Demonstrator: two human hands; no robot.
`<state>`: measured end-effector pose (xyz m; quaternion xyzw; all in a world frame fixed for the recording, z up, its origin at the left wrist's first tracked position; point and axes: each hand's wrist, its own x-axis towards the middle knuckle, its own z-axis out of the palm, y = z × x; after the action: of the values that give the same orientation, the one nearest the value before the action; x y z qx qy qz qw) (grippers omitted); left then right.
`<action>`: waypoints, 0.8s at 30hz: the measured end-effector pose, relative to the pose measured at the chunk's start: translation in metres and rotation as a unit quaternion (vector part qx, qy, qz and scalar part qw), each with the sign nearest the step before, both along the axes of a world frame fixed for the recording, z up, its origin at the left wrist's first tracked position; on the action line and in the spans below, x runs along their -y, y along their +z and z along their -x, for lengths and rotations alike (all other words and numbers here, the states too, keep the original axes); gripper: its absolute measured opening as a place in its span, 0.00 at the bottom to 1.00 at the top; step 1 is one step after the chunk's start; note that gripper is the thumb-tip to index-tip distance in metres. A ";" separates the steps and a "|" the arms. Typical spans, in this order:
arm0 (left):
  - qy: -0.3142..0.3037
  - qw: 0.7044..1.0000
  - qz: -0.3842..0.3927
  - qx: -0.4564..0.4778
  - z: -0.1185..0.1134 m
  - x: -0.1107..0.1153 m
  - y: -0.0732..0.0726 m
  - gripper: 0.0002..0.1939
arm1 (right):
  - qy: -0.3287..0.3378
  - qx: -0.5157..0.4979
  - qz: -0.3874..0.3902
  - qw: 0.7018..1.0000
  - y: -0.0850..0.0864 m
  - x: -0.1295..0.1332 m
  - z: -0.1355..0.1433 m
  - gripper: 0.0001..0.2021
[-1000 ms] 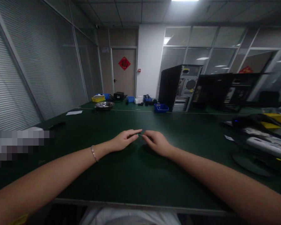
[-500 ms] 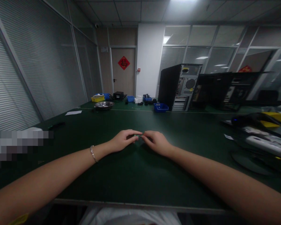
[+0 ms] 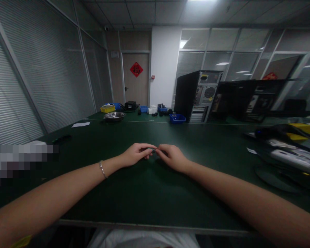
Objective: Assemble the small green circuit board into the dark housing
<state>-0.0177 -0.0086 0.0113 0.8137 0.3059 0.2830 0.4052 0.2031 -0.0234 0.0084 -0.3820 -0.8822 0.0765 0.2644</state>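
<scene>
**A:** What sits between the two hands?

**B:** A small dark part [image 3: 153, 150], too tiny and dim to name more exactly. It is out near the middle of the green table [image 3: 144, 193], just above the mat, pinched from both sides.

**A:** How is it gripped?

**B:** The left hand [image 3: 135, 154] has thumb and forefinger closed on its left end, the other fingers curled under. The right hand [image 3: 172, 156] meets it from the other side, fingertips closed on the right end. Both hands rest low on the table, knuckles up, fingertips almost touching each other across the part.

**A:** Anything on the arms?

**B:** A thin silver bracelet [image 3: 102, 168] on the left wrist. Both forearms are bare and reach in from the near edge.

**A:** And around them?

**B:** The mat near the hands is bare. Far back on the left stands a metal bowl [image 3: 114, 116], with a yellow bin [image 3: 107, 108] just behind it and a sheet of paper [image 3: 81, 124] nearer the left wall. A blue bin [image 3: 177, 118] sits beside an open computer tower [image 3: 198, 96], its rear panel facing this way; more dark cases stand to the right of it. At the right edge of the table lie cables and a white power strip [image 3: 294, 159], well apart from the hands. A red paper ornament [image 3: 136, 69] hangs on the door at the back.
</scene>
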 end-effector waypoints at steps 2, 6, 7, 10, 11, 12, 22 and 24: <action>-0.002 1.000 0.009 0.003 0.000 -0.001 0.000 0.20 | 0.001 -0.001 0.002 1.000 0.000 0.000 0.000 0.11; -0.003 1.000 0.024 0.008 0.000 0.001 0.002 0.20 | 0.003 -0.005 0.009 1.000 0.000 0.000 0.000 0.12; -0.004 1.000 0.028 0.009 -0.001 0.002 0.003 0.20 | 0.004 -0.007 0.009 1.000 0.000 0.000 0.000 0.12; -0.004 0.999 0.036 0.011 -0.001 0.003 0.005 0.20 | 0.008 -0.009 0.008 1.000 0.000 0.000 0.000 0.12; -0.005 0.999 0.037 0.011 -0.001 0.003 0.005 0.20 | 0.011 -0.010 0.009 1.000 0.001 0.000 0.000 0.12; -0.007 0.999 0.039 0.012 0.000 0.003 0.004 0.20 | 0.014 -0.011 0.010 1.000 0.001 0.000 0.000 0.11; -0.010 0.998 0.054 0.020 0.001 0.000 0.002 0.20 | 0.019 -0.032 0.029 0.999 0.004 0.002 0.001 0.12; -0.006 0.998 0.057 0.023 0.001 0.000 0.002 0.20 | 0.014 -0.035 0.026 0.999 0.002 0.001 0.002 0.12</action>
<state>-0.0186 -0.0085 0.0132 0.7842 0.3079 0.2810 0.4596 0.2015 -0.0245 0.0105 -0.3733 -0.8755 0.1165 0.2839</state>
